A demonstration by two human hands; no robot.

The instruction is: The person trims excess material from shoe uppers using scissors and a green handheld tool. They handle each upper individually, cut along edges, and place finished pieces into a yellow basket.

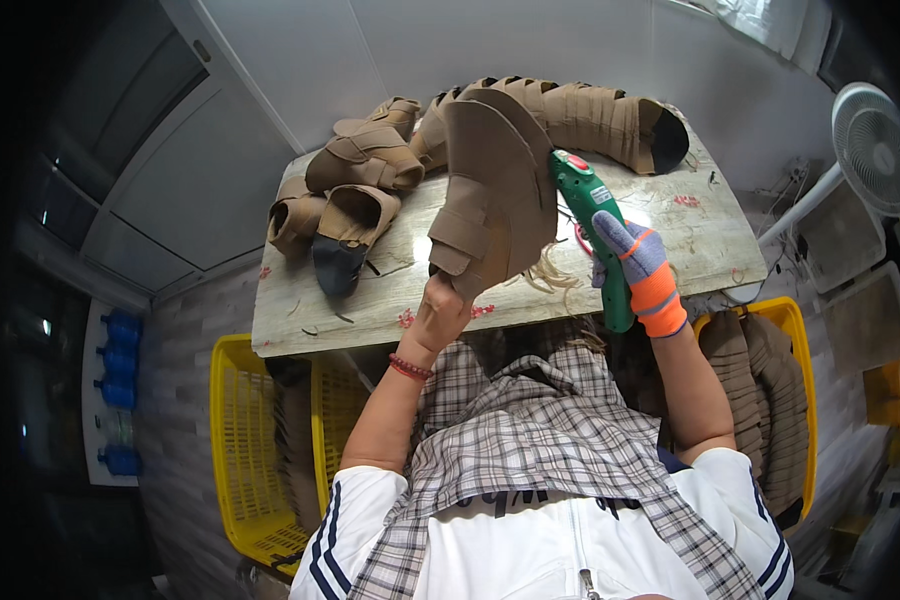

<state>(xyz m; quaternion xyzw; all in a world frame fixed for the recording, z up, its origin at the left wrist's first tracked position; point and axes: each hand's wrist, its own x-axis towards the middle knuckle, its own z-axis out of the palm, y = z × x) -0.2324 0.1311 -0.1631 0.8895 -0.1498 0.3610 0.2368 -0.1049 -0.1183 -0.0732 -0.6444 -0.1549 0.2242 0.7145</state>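
Observation:
My bare left hand (440, 315), with red beads at the wrist, is closed on the lower end of a brown fabric brace (490, 185). The brace is held up over the table, its wide flap upward and a strap across its near part. My right hand (642, 265), in a grey and orange glove, is wrapped round a green handheld electric cutter (592, 195). The cutter's front end is at the right edge of the brace; whether its blade touches the fabric is hidden. Loose tan strips (550, 275) lie beneath the brace.
Several similar brown pieces (365, 160) are heaped at the table's left, and a row of them (600, 125) runs along the back. Yellow baskets (222, 420) stand at both sides; the right one holds brown pieces (760, 400). A white fan (875, 150) is at the right.

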